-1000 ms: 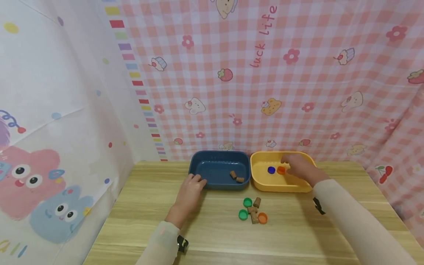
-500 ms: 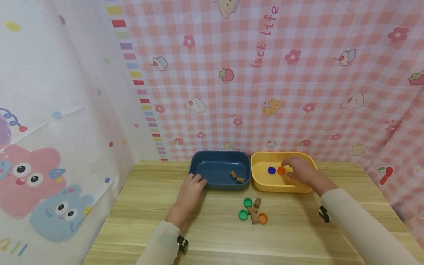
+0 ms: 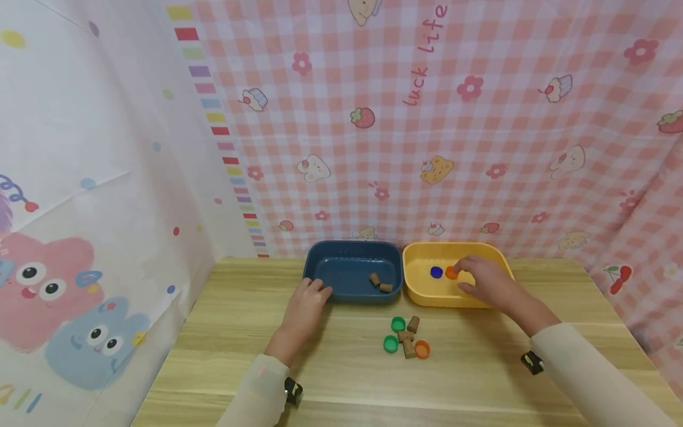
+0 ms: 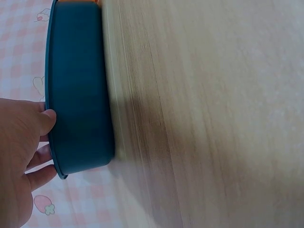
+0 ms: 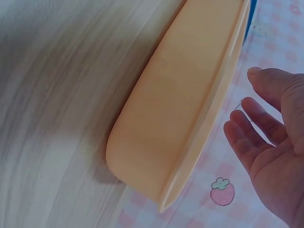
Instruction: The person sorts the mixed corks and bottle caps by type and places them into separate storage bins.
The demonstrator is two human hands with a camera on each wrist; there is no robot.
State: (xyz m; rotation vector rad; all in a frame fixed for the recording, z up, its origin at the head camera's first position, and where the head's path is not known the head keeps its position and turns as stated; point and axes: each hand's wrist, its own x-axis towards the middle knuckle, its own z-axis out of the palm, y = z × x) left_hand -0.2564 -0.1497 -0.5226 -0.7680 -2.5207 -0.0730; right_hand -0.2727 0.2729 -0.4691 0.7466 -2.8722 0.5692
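Observation:
My left hand (image 3: 305, 308) grips the near left corner of a dark blue basin (image 3: 341, 298), thumb on the outside and fingers over the rim (image 4: 49, 85). Two corks (image 3: 386, 288) lie in that basin. Over the right part of a yellow basin (image 3: 448, 300), my right hand (image 3: 488, 283) hovers with thumb and fingers apart, holding nothing; the right wrist view shows the hand (image 5: 273, 128) beyond the rim. Inside the yellow basin are a blue bottle cap (image 3: 436, 272) and an orange bottle cap (image 3: 451, 273), the latter partly hidden by the right fingertips.
Before the basins, on the wooden table (image 3: 245, 356), lie two green bottle caps (image 3: 391, 344), an orange cap (image 3: 422, 349) and several corks (image 3: 408, 349) in a loose cluster. A pink checked cloth (image 3: 405, 136) hangs right behind the basins.
The right hand has drawn back slightly to the right and toward the near side, still over the yellow basin. The left hand keeps its place on the blue basin's corner.

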